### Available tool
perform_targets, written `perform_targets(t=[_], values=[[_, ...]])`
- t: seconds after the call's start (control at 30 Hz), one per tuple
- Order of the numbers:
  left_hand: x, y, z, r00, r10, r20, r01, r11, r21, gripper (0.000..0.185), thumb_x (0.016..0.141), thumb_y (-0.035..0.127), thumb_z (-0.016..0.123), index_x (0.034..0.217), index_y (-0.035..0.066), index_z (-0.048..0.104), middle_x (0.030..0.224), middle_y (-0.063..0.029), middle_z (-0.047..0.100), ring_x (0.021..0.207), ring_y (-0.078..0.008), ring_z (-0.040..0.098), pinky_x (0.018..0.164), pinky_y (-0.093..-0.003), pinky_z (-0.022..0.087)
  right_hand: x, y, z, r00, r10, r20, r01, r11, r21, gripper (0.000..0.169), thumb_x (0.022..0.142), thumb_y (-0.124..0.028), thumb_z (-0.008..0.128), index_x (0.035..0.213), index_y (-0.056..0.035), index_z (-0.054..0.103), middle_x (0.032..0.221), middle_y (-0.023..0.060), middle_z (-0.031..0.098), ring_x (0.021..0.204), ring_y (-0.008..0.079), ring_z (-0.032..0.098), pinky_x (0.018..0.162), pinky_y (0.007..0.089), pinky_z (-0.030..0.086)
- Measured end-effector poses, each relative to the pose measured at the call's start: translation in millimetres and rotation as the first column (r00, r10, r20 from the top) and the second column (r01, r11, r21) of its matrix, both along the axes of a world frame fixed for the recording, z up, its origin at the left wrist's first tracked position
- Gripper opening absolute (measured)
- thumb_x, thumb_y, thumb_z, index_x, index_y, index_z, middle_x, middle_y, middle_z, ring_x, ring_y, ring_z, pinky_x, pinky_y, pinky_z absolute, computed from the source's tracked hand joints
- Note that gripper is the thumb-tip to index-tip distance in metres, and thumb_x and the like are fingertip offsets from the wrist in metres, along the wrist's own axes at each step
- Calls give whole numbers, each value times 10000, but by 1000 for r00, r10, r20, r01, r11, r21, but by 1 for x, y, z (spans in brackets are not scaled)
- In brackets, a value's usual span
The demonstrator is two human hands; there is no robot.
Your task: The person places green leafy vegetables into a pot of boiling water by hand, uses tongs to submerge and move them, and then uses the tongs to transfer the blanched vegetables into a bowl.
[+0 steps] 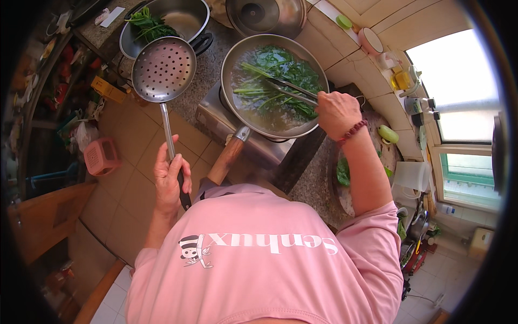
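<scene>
My left hand (173, 178) grips the handle of a perforated metal skimmer (164, 69), raised with its bowl partly in front of a steel pot. My right hand (339, 113) holds metal tongs (293, 92) over a wok (279, 133). The tips of the tongs rest among leafy greens (279, 60) in steaming liquid. The wok sits on a stainless-steel stove (263, 152), its wooden handle (226, 160) towards my body. More greens (151, 26) lie in the steel pot (190, 16) at the upper left.
A metal lid (267, 16) leans against the tiled wall behind the wok. On the right, a round chopping board (344, 202) carries leaves, with a green gourd (387, 134) close by. A white plastic jug (410, 176) stands near the window. A pink stool (102, 156) is on the floor.
</scene>
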State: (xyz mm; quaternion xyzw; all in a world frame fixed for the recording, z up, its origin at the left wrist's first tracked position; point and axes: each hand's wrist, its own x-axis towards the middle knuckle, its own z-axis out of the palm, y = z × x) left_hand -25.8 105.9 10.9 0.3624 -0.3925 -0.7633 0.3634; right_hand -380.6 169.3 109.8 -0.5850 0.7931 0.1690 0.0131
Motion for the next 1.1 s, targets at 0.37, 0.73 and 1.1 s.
perform_targets(t=[0.37, 0.73, 1.1], values=[[5, 3, 1, 1000, 29, 6, -29, 1000, -2, 419, 1010, 118, 445, 1421, 87, 364, 680, -30, 534, 369, -50, 411, 337, -198, 386, -9, -9, -6, 1000, -15, 13, 16, 998, -57, 217, 900, -254, 573, 893, -46, 633, 808, 172, 684, 803, 336, 679, 696, 447, 530], [7, 8, 0, 999, 44, 10, -44, 999, 9, 417, 1008, 123, 456, 1416, 93, 377, 674, -23, 540, 371, -48, 412, 338, -197, 378, -74, 48, 38, 970, 69, 232, -48, 994, -94, 118, 867, -113, 581, 898, -19, 517, 774, 189, 615, 808, 423, 597, 705, 495, 456], [4, 7, -3, 996, 83, 26, -83, 996, 11, 423, 1008, 123, 454, 1420, 86, 368, 674, -24, 535, 368, -50, 407, 338, -196, 376, -84, 27, 23, 946, 237, -220, -215, 970, 117, 177, 811, -29, 564, 968, -26, 482, 798, 168, 645, 732, 331, 669, 623, 420, 522]])
